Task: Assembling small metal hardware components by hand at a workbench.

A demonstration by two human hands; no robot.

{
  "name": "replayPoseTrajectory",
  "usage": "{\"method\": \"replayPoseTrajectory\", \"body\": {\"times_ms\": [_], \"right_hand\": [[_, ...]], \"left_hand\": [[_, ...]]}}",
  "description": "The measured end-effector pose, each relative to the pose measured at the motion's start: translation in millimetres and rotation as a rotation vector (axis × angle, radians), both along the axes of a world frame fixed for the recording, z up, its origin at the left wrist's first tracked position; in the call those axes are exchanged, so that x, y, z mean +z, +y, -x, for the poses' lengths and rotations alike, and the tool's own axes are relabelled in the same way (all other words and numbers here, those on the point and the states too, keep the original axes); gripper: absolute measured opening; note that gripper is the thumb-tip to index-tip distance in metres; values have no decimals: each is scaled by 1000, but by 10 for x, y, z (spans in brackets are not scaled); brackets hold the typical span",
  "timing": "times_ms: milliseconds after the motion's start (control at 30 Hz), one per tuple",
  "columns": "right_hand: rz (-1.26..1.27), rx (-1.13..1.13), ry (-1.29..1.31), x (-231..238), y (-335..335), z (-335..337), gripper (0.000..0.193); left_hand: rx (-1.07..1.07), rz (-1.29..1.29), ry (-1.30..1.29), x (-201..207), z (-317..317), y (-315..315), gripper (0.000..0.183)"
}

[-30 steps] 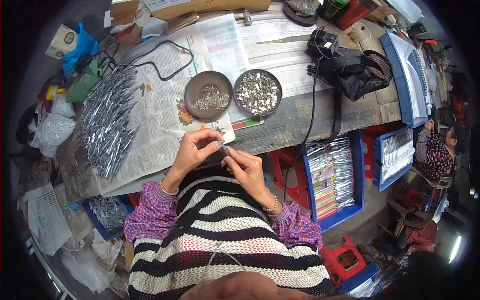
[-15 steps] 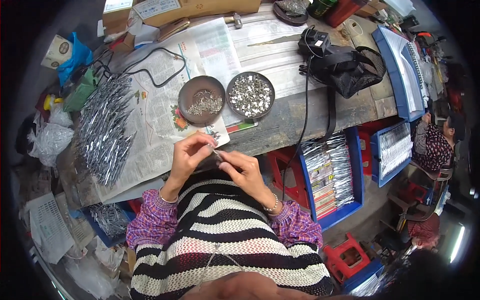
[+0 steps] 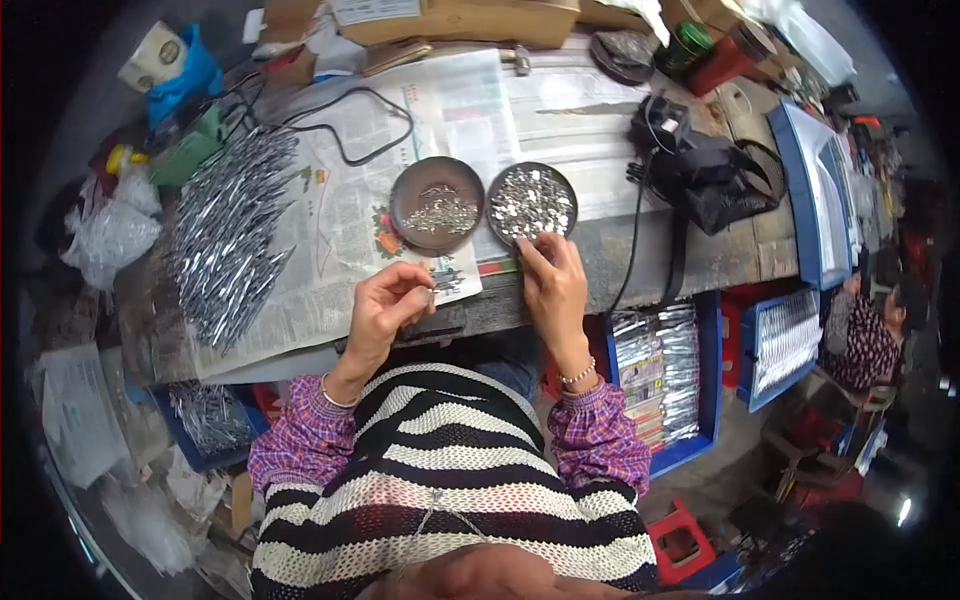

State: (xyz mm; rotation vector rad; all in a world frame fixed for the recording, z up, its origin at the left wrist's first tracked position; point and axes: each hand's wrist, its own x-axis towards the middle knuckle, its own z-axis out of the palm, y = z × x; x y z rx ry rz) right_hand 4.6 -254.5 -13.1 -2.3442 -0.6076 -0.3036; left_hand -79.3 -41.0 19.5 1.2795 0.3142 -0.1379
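My left hand is raised over the table's near edge, thumb and forefinger pinched on a small thin metal piece. My right hand reaches to the near rim of a round dark dish full of small shiny metal bits. Its fingers point down into them and are drawn together; anything between the fingertips is hidden. Just left stands a second round dark dish, brownish inside, with a heap of tiny silvery pins or rivets.
A big pile of slim pointed metal pieces lies on newspaper at the left. A black cable, hammer and black mesh bag are farther back. Blue trays hold metal pieces at right. Another person sits far right.
My right hand has left my left hand and moved right and forward to the dish of shiny bits. My left hand keeps its pinch. The whole view has shifted slightly.
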Motion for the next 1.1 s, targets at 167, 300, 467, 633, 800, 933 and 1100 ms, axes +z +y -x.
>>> {"method": "replayPoseTrajectory", "body": {"times_ms": [167,300,467,633,800,933,1100], "right_hand": [[-78,-21,-26,-24,-25,-5,20],[-163,-47,155,-118,-74,-36,17],[-236,-11,227,-95,-115,-82,15],[-387,15,289,-18,-92,-82,13],[-641,39,636,183,66,190,6],[-742,65,926,240,365,427,4],[-1019,106,1136,88,499,583,8]], "left_hand": [[3,58,-93,-34,4,-33,9],[-112,-49,-118,-185,13,1,9],[-113,-154,-199,-98,57,18,13],[-116,-121,-207,-102,57,44,19],[-102,-58,-227,-212,64,36,21],[-113,53,-134,-233,123,53,21],[-109,23,-12,-45,136,73,20]]}}
